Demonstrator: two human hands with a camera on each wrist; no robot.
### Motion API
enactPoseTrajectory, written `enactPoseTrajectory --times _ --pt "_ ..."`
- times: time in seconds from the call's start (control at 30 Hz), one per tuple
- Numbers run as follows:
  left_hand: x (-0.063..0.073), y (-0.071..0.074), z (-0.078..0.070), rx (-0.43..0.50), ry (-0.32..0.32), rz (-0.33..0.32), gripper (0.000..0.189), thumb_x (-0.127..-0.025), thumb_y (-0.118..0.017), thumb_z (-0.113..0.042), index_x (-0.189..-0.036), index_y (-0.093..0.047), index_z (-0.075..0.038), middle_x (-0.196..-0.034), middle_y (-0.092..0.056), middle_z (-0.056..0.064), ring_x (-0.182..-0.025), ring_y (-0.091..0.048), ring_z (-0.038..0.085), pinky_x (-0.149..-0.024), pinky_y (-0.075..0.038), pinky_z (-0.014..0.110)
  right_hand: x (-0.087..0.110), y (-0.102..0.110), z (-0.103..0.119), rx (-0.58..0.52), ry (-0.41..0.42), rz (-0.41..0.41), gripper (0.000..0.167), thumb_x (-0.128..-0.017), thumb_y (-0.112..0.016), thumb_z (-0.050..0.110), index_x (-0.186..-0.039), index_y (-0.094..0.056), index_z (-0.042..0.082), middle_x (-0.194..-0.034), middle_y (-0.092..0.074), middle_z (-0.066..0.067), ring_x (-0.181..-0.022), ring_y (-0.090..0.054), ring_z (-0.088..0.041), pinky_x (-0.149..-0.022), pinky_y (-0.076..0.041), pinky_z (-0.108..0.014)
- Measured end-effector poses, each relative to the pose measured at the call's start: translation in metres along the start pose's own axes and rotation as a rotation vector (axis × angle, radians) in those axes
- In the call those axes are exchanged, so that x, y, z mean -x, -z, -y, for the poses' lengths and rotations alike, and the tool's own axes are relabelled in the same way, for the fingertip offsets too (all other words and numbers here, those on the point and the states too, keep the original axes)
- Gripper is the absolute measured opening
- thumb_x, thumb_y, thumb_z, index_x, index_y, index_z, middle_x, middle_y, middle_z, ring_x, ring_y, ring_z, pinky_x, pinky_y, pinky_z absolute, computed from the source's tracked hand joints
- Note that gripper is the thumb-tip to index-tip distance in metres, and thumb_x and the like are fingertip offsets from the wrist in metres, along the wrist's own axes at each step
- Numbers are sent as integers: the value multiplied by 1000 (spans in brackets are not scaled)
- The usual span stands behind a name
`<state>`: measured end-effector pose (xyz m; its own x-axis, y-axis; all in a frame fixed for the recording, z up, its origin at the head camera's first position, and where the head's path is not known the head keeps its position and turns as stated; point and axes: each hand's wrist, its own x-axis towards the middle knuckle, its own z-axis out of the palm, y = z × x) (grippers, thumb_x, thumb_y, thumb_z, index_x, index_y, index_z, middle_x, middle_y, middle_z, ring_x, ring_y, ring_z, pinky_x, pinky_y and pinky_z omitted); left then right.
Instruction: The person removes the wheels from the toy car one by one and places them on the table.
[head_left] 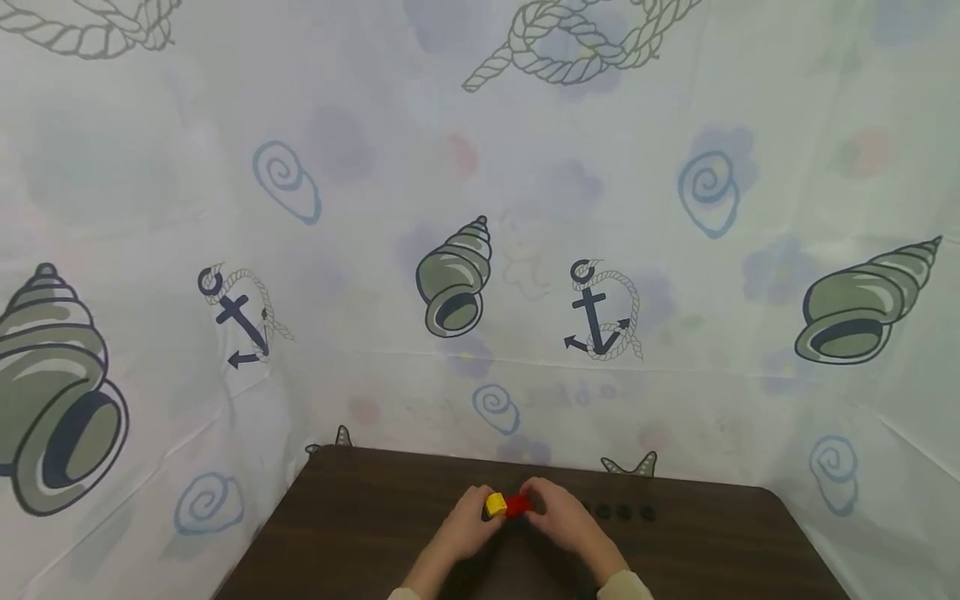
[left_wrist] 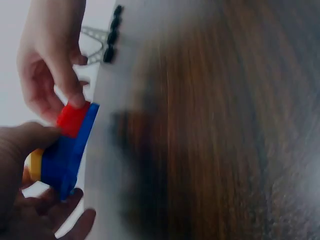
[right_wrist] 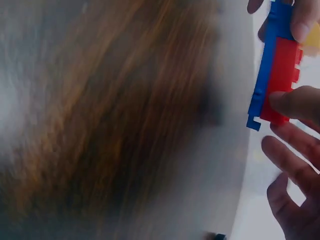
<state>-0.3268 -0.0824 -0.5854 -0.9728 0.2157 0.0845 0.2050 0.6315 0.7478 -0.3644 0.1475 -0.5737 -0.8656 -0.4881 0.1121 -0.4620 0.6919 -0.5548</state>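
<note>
Both hands meet over the table around one small toy-brick assembly. It has a blue base [left_wrist: 65,157], a red brick [right_wrist: 280,70] with studs on top of the base, and a yellow brick [head_left: 496,504] at the other end. My left hand [head_left: 467,523] grips the blue and yellow end between thumb and fingers. From the other side, my right hand [head_left: 567,518] pinches the red brick, its thumb against the brick's side in the right wrist view. A small hook-like tab sticks out at the base's end there. Whether the red brick is fully seated cannot be told.
Several small black round pieces [head_left: 625,512] stand in a row on the dark wooden table [head_left: 360,533], just right of the right hand. A white curtain [head_left: 375,208] printed with shells, anchors and ropes hangs behind the table and along its sides.
</note>
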Motion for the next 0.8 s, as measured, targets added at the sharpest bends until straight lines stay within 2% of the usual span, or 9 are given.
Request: enactPoseTrajectory --times 0.13,0.3,0.47,0.63,0.77,0.8 --pt "-2 -2 12 -22 -15 30 38 -97 -80 -23 -125 -66 -1 -111 -57 9 -101 -53 26 -86 -55 49 -2 -3 -3 27 -1 1 26 -95 -83 22 -117 -70 21 -121 -75 0 -114 -71 -29 -96 -58 -58" --pt "-10 -9 22 -46 -25 -14 41 -96 -81 -26 -126 -69 0 -109 -56 10 -101 -49 29 -84 -52 46 -11 -5 -7 48 -33 -2 24 -94 -83 19 -115 -71 22 -121 -74 -1 -112 -71 -29 -96 -58 -59" --pt "-19 -16 28 -38 -8 -36 41 -96 -79 -27 -125 -69 0 -110 -57 9 -100 -48 27 -82 -47 39 -17 -6 -8 50 -71 -15 24 -93 -83 15 -114 -71 21 -121 -73 -3 -109 -70 -30 -94 -57 -60" --pt "-26 -20 31 -29 19 -43 40 -95 -80 -25 -123 -70 1 -110 -58 11 -101 -49 30 -85 -49 44 -18 -7 -5 41 -92 -22 24 -94 -82 14 -115 -71 19 -120 -72 -4 -111 -70 -31 -97 -57 -61" --pt "-28 -22 35 -15 37 -49 41 -93 -82 -26 -124 -69 -2 -110 -57 10 -103 -50 28 -88 -49 48 -19 -8 -4 35 -104 -22 26 -94 -81 13 -116 -70 18 -119 -70 -4 -111 -69 -31 -99 -56 -62" --pt "-26 -21 34 -5 24 -48 42 -93 -82 -27 -124 -68 -2 -110 -56 11 -103 -50 29 -87 -49 49 -20 -8 -4 37 -106 -22 26 -94 -81 13 -117 -70 18 -118 -69 -3 -110 -69 -31 -99 -56 -62"
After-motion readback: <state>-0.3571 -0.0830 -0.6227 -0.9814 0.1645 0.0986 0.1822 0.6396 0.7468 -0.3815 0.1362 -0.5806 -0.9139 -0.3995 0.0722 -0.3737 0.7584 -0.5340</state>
